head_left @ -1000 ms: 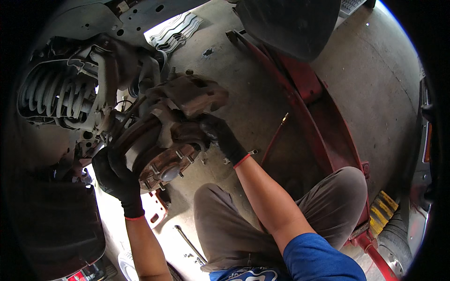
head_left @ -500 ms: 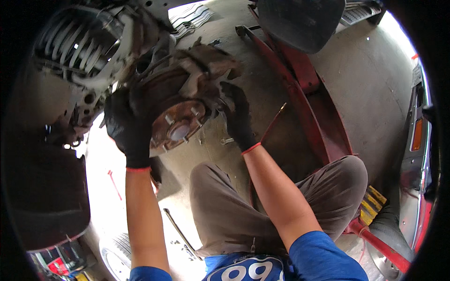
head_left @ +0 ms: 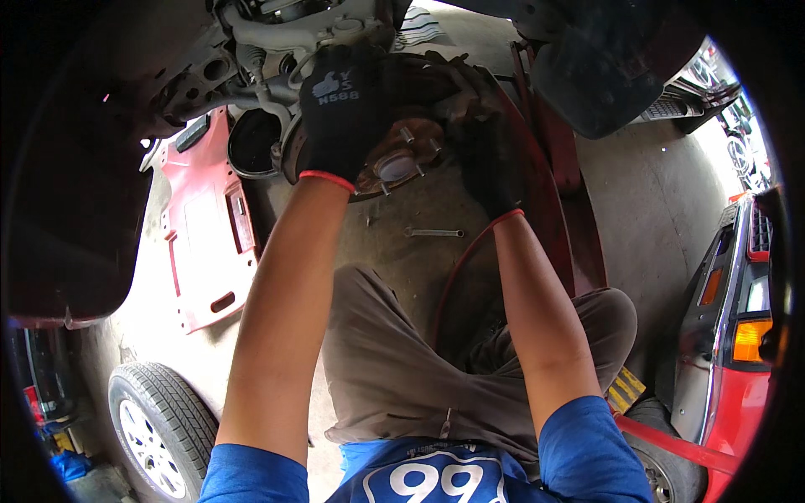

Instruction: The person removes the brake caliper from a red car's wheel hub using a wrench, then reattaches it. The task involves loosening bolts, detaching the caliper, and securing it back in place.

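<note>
Left hand: beside wheel hub | right hand: at brake caliper | hands' grip: cannot tell | combination wrench: on floor

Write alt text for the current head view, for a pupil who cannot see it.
A black-gloved left hand and right hand flank a rusty, studded wheel hub. A wrench lies on the floor, lower in the picture; a red floor jack is to the right and a wheel at lower left.
</note>
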A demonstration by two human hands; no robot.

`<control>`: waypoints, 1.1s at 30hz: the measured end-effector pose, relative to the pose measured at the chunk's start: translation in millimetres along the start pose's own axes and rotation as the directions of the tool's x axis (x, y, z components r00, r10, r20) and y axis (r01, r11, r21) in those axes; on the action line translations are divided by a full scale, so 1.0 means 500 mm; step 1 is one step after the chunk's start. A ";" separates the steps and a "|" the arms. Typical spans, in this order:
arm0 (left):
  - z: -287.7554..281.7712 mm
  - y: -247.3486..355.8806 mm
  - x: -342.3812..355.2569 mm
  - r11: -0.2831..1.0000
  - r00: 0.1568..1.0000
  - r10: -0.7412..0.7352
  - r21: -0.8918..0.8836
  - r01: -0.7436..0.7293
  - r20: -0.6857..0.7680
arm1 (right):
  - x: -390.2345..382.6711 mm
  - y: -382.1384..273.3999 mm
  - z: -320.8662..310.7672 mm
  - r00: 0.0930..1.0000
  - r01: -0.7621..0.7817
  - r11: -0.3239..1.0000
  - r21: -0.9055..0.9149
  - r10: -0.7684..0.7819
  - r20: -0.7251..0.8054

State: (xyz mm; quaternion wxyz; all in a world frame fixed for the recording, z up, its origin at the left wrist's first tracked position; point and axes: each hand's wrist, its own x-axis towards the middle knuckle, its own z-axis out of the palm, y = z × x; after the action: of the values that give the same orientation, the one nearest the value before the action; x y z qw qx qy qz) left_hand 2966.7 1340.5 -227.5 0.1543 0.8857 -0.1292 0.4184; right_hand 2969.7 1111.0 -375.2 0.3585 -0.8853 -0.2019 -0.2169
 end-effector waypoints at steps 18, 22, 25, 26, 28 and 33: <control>0.008 -0.011 0.001 0.997 0.994 0.079 0.030 -0.077 -0.072 | -0.014 0.036 0.001 0.988 0.046 0.987 0.155 -0.022 -0.152; 0.007 -0.007 -0.006 0.992 0.994 0.105 0.074 -0.102 -0.036 | -0.042 0.075 0.024 0.944 -0.192 0.516 0.835 0.330 0.014; 0.007 -0.002 -0.003 0.989 0.993 0.113 0.088 -0.116 0.037 | -0.053 0.100 0.058 0.908 -0.186 0.234 0.954 0.411 0.076; 0.011 0.001 -0.004 0.981 0.987 0.163 0.110 -0.161 -0.012 | -0.051 0.111 0.071 0.907 -0.189 0.143 0.972 0.405 0.117; 0.016 0.005 -0.003 0.976 0.984 0.169 0.150 -0.158 -0.063 | -0.038 0.133 0.093 0.923 -0.219 0.034 0.975 0.333 0.195; 0.022 0.011 -0.001 0.977 0.998 0.056 0.206 -0.050 -0.022 | -0.003 0.166 0.123 0.844 -0.496 0.009 0.868 0.240 0.480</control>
State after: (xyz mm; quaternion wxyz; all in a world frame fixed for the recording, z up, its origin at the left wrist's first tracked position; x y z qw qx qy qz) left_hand 2972.3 1331.4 -233.6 0.0528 0.8871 -0.1068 0.4459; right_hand 3025.8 1100.3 -461.3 0.8676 -0.4627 -0.0874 0.1598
